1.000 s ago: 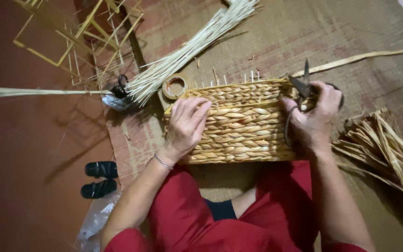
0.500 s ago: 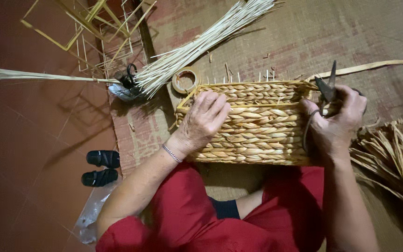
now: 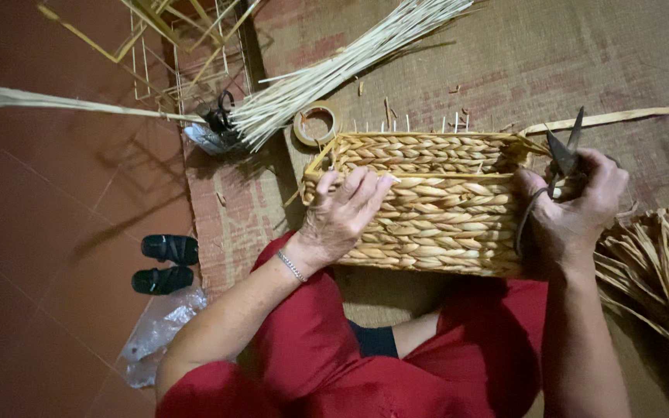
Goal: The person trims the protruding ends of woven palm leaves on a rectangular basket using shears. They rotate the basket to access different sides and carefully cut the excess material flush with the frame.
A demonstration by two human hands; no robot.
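A: Woven floor mat (image 3: 505, 54) covers the upper right of the frame; bare red tile floor (image 3: 48, 255) occupies the left. State the position of the work item.

B: Rectangular woven basket (image 3: 435, 205), lying on its side at frame centre, resting against the seated person's red-clad legs. Thin stake ends project above its upper edge.

A: Hand states?

B: Left hand (image 3: 342, 213): fingers spread, palm pressed flat on the basket's left wall. Right hand (image 3: 574, 213): closed around dark scissors (image 3: 563, 155), blades pointing up and slightly parted, at the basket's right end. A flat pale strand (image 3: 621, 118) runs from that corner toward the right edge.

A: Surroundings, moving outward?

B: Roll of tape (image 3: 317, 124) just beside the basket's upper left corner. Bundle of pale reeds (image 3: 350, 66) fanning toward top centre. Loose dried fibre strips (image 3: 660, 271) at right. Yellow wire frames (image 3: 172, 39) upper left. Black sandals (image 3: 166, 263) and a clear plastic bag (image 3: 156, 333) at lower left.

A: Hazards?

B: Assessment only. Open blades sit close to the braided wall; a slip could nick a load-bearing braid. Insufficient left-hand pressure could let the basket roll. The projecting stake ends could jab a finger.
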